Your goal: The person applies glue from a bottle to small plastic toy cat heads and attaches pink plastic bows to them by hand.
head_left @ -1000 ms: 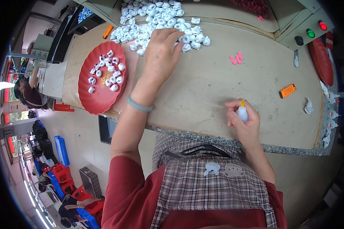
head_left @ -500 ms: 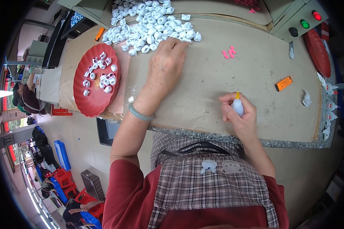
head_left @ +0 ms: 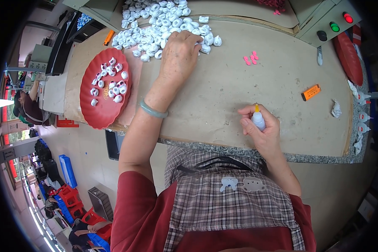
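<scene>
My left hand [head_left: 180,54], with a pale green bangle [head_left: 153,110] on its wrist, reaches into the near edge of a heap of small white rounded pieces [head_left: 157,35]. Its fingers are curled down among the pieces; the tips and whatever they pinch are hidden. My right hand [head_left: 264,132] is wrapped around a small white squeeze bottle [head_left: 258,122] with a narrow yellow tip pointing up, held over the table's near side. Several tiny pink pieces [head_left: 252,59] lie loose on the table, ahead of the bottle.
On the left, a red scalloped tray [head_left: 92,114] holds several white pieces with dark red marks. An orange box-like item [head_left: 311,92], crumpled tissue [head_left: 336,108] and a small knife [head_left: 320,56] lie right. White bottles [head_left: 363,116] line the right edge. A shelf [head_left: 239,23] stands behind.
My left hand has moved slightly left and farther into the white heap. My right hand has shifted a little left with the bottle, which stays in its grip.
</scene>
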Tool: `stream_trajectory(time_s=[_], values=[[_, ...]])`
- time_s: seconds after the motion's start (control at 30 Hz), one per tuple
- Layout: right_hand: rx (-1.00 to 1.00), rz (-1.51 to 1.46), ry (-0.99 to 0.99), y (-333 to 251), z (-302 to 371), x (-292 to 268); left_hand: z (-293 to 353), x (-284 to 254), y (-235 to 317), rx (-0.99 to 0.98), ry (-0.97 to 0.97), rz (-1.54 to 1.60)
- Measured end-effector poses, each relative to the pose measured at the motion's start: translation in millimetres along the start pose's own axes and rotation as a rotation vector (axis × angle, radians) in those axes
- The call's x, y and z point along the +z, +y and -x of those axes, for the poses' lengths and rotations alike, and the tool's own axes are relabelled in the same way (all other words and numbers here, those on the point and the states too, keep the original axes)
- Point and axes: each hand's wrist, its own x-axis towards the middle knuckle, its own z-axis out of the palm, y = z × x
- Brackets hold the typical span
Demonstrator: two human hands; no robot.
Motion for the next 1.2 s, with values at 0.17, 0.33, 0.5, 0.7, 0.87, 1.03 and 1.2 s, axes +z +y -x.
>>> stream_trajectory(time_s=[0.17,0.33,0.5,0.7,0.87,1.03,1.2], values=[[-0.017,0.024,-0.004,0.8,-1.4,-0.7,6.2,-4.8,5.5,-0.105,-0.101,0.194],[-0.031,0.057,-0.015,-0.6,-1.5,0.6,10.7,-10.7,8.9,-0.058,-0.109,0.108],[0.031,-0.074,-0.02,-0.2,0.6,-2.1,13.8,-27.2,30.1,-0.271,-0.061,0.466],[-0.009,-0.37,0.005,-10.5,-3.6,-7.4,50.6,-44.9,75.3,-0.732,-0.289,1.597],[-0.078,-0.332,-0.006,-10.4,-7.1,-17.5,72.9,-39.7,93.7,-0.867,-0.302,1.98],[-0.154,-0.163,0.021,-10.0,-6.8,-29.4,82.4,-36.7,98.4,-0.861,-0.325,2.025],[-0.21,-0.256,0.166,-12.2,-3.1,-29.3,86.9,-35.9,103.3,-0.858,-0.315,1.949]])
